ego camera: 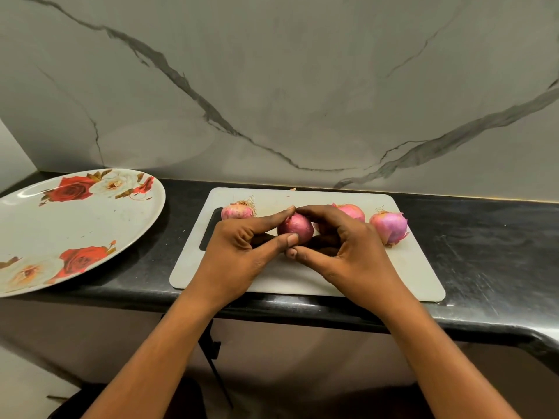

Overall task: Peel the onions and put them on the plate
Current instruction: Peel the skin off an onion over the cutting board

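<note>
Our forearms reach up from the bottom edge and meet over the board. We hold one onion between both hands. Our left hand pinches it, forefinger on top and thumb against its near side. Our right hand cups it from the other side, forefinger curled over the crown so the two forefinger tips nearly touch, thumb tucked just under the left thumb. We cannot tell whether the onion rests on the board or is lifted slightly off it.

This onion is deep red-purple, round and smooth, with fine pale lines on its dry skin and a small torn edge near the top.

Three more onions lie on the board behind our hands. The left onion is pale pink with a tuft of dry roots on top. The middle onion is pink too and partly hidden by our right fingers. The right onion is lilac-pink, with loose papery skin flaring at its edges and dry roots on top.

The board is light grey with rounded corners and a dark handle slot at its left end. It sits on a black counter. Well to the left, apart from the board, lies a large plate, white with red and cream roses. Behind everything rises a grey marble wall with dark veins.
</note>
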### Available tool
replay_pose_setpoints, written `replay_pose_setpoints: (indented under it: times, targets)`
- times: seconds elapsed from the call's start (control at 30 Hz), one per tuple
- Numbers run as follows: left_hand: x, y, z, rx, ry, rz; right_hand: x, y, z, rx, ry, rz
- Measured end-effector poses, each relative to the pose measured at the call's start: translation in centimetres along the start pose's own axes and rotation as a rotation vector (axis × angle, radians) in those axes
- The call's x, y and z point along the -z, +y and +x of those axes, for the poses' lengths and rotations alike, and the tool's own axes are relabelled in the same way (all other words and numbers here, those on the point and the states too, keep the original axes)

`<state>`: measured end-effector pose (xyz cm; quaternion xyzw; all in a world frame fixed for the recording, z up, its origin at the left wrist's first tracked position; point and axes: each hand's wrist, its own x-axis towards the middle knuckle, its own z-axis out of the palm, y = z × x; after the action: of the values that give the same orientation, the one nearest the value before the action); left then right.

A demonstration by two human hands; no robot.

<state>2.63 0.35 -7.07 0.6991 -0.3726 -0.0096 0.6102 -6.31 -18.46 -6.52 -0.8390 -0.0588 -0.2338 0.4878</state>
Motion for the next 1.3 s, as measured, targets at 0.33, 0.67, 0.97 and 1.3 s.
replay_pose_setpoints:
  times: [0.33,0.67,0.97,1.3]
  targets:
    - [-0.4,-0.1,-0.6,-0.036,0.202,-0.084,0.2,-0.1,0.0,-0.04,0.07,0.083]
    - [-0.3,-0.3,-0.6,0.002,0.287,0.099,0.3,-0.4,-0.2,-0.046,0.098,0.079]
    - [-0.5,0.3,-0.3,0.007,0.214,0.195,0.4,-0.5,-0.4,-0.052,0.094,0.086]
    - [-0.7,0.8,-0.5,-0.024,-0.044,0.162,0.2,-0.3,-0.4,0.033,0.038,0.007]
